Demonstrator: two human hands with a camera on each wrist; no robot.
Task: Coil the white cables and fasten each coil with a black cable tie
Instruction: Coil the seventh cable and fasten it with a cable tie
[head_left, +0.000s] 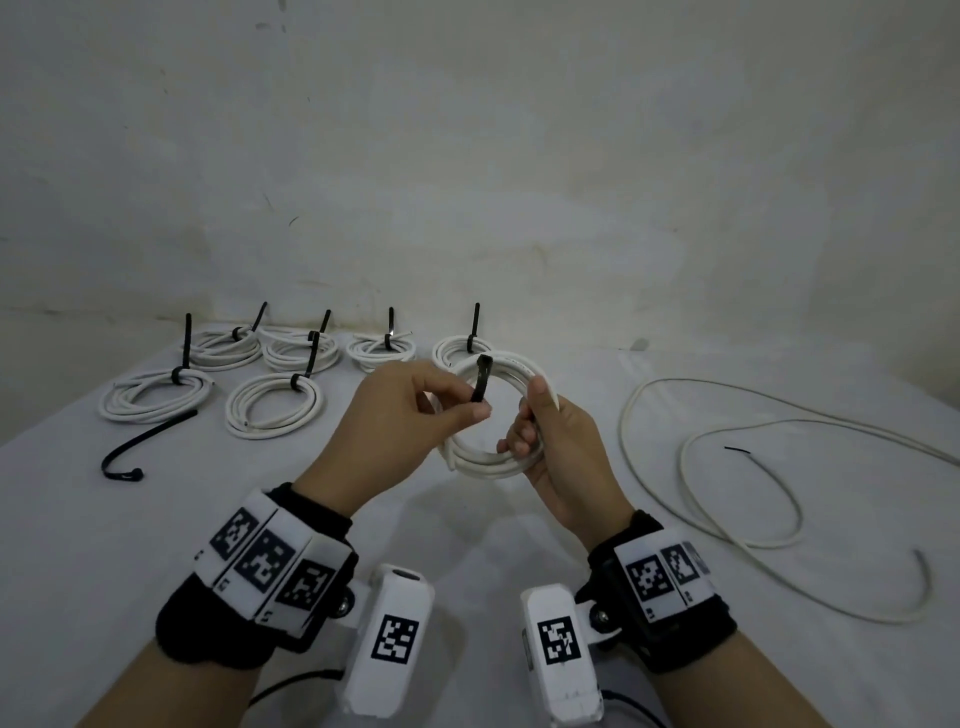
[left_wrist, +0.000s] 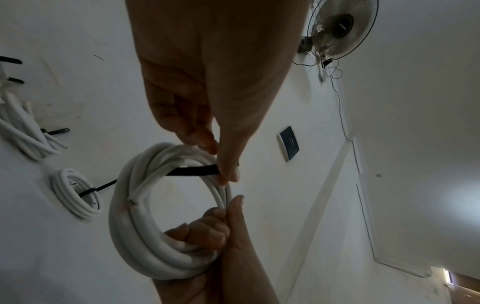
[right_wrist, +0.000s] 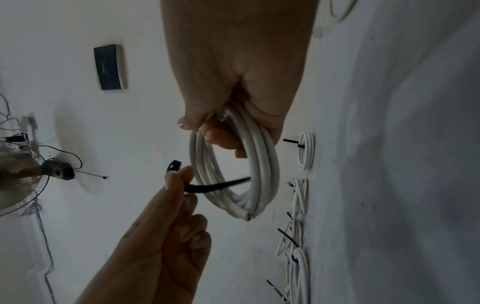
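My right hand (head_left: 535, 421) grips a coil of white cable (head_left: 493, 460) above the table, fingers curled through its ring; the coil (left_wrist: 145, 236) (right_wrist: 259, 174) stands upright between my hands. My left hand (head_left: 447, 400) pinches a black cable tie (head_left: 480, 382) between thumb and forefinger. The tie (left_wrist: 194, 170) (right_wrist: 213, 186) passes through the inside of the coil, its head end sticking out past the left fingertips (right_wrist: 172, 179).
Several white coils fastened with black ties (head_left: 272, 410) lie at the back left of the white-covered table (head_left: 156, 519). A loose black tie (head_left: 145, 441) lies left. An uncoiled white cable (head_left: 737, 467) sprawls on the right. A wall stands close behind.
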